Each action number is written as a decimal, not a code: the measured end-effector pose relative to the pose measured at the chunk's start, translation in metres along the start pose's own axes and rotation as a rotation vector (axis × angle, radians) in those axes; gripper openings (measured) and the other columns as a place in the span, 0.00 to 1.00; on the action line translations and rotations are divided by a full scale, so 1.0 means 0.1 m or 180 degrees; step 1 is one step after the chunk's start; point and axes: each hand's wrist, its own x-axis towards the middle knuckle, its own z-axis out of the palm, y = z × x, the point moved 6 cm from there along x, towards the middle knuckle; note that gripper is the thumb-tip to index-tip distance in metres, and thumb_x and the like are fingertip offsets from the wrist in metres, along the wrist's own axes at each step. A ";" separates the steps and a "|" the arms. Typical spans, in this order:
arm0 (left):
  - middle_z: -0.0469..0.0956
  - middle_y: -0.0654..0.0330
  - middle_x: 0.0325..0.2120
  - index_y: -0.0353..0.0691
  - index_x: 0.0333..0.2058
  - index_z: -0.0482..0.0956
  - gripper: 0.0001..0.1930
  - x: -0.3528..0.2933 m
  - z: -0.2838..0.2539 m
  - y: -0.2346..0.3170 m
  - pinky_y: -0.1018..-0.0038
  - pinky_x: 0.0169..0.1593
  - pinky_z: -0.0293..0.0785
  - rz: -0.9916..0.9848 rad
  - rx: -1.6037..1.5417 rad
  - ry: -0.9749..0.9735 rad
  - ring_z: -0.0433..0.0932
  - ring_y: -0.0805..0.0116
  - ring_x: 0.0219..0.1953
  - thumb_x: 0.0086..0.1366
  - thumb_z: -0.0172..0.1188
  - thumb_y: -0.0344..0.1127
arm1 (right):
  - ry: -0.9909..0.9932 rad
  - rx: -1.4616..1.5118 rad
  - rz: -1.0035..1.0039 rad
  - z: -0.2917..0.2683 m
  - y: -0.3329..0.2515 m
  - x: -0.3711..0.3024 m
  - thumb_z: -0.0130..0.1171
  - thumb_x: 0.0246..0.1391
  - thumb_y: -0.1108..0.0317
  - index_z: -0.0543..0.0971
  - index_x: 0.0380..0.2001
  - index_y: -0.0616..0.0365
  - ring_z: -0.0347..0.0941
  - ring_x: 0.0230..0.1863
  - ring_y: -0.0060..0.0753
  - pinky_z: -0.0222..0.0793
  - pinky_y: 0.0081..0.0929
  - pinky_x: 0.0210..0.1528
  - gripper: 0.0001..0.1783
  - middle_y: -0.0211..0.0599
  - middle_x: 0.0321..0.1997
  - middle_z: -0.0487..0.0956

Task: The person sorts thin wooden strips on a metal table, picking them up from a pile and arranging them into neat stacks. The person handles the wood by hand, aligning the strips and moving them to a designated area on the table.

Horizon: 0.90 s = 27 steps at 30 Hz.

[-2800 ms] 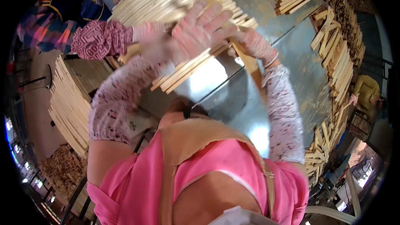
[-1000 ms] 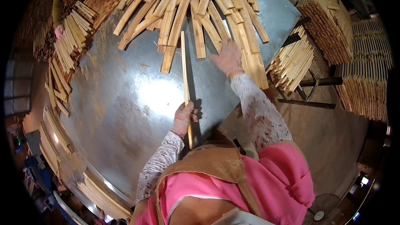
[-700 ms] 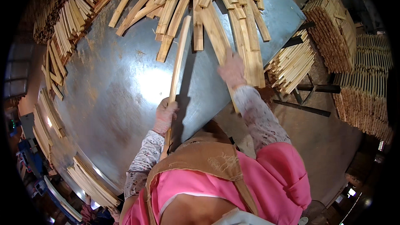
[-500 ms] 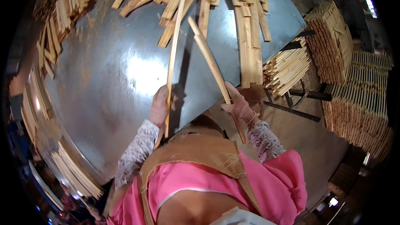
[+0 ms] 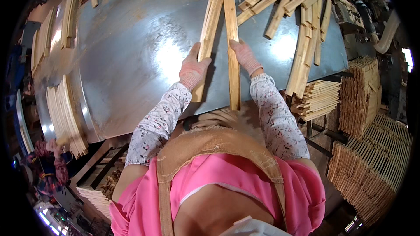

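Observation:
Both my hands wear pale pinkish work gloves below flowered sleeves. My left hand (image 5: 195, 66) is closed around a long wooden strip (image 5: 211, 22), apparently with a second strip lying against its left edge. Gripped by my right hand (image 5: 246, 56) is another wooden strip (image 5: 232, 78), its broad face up. The two hands hold their strips over the near part of the grey metal table (image 5: 131, 91), far ends close together and near ends a little apart. Beyond and to the right, a loose heap of wooden strips (image 5: 280, 0) lies on the table.
At the table's left edge lie bundles of strips (image 5: 63, 113). Stacked strips (image 5: 321, 98) rest on a dark frame under the right corner, beside taller wood stacks (image 5: 358, 96) on the floor. Another person's arm (image 5: 57, 157) shows at the lower left.
Both hands have moved forward over the table with their strips. The right strip has turned from slanting to nearly straight, broad face up. My view has shifted, so the heap appears further right.

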 end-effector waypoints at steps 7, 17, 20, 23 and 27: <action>0.80 0.42 0.59 0.50 0.76 0.61 0.41 -0.47 -0.68 -0.77 0.54 0.63 0.75 -0.0659 0.1293 0.0197 0.79 0.43 0.60 0.67 0.66 0.45 | -0.0040 -0.0704 -0.1145 0.90 0.42 0.91 0.56 0.70 0.50 0.79 0.57 0.62 0.83 0.51 0.58 0.79 0.41 0.52 0.27 0.60 0.47 0.84; 0.76 0.44 0.62 0.39 0.74 0.63 0.42 -0.68 -1.00 -1.39 0.56 0.67 0.73 -0.1039 0.1025 0.0267 0.76 0.47 0.63 0.65 0.64 0.48 | -0.0565 0.1589 0.0672 1.21 0.03 0.34 0.60 0.70 0.51 0.78 0.57 0.56 0.81 0.36 0.31 0.81 0.34 0.42 0.22 0.32 0.38 0.83; 0.83 0.41 0.52 0.28 0.64 0.74 0.36 -0.66 -1.08 -1.48 0.63 0.61 0.77 -0.1051 -0.0619 0.0116 0.84 0.50 0.50 0.60 0.67 0.42 | -0.0792 -0.0356 -0.0969 1.12 0.37 -0.17 0.63 0.68 0.54 0.81 0.56 0.56 0.83 0.40 0.31 0.83 0.37 0.44 0.21 0.32 0.41 0.85; 0.83 0.46 0.44 0.25 0.65 0.69 0.34 -0.67 -0.92 -1.66 0.63 0.50 0.83 -0.1121 -0.1815 0.0067 0.85 0.57 0.41 0.63 0.65 0.36 | -0.0903 -0.2177 -0.2015 1.34 0.51 -0.96 0.66 0.65 0.60 0.82 0.58 0.59 0.83 0.46 0.31 0.82 0.38 0.49 0.22 0.35 0.45 0.86; 0.82 0.48 0.40 0.27 0.67 0.64 0.31 -0.58 -0.66 -1.56 0.61 0.40 0.87 -0.1117 -0.3217 -0.0156 0.84 0.57 0.35 0.66 0.58 0.31 | -0.1016 0.0696 0.0401 1.32 0.28 -1.17 0.61 0.69 0.67 0.78 0.63 0.62 0.81 0.52 0.31 0.78 0.33 0.55 0.22 0.39 0.51 0.85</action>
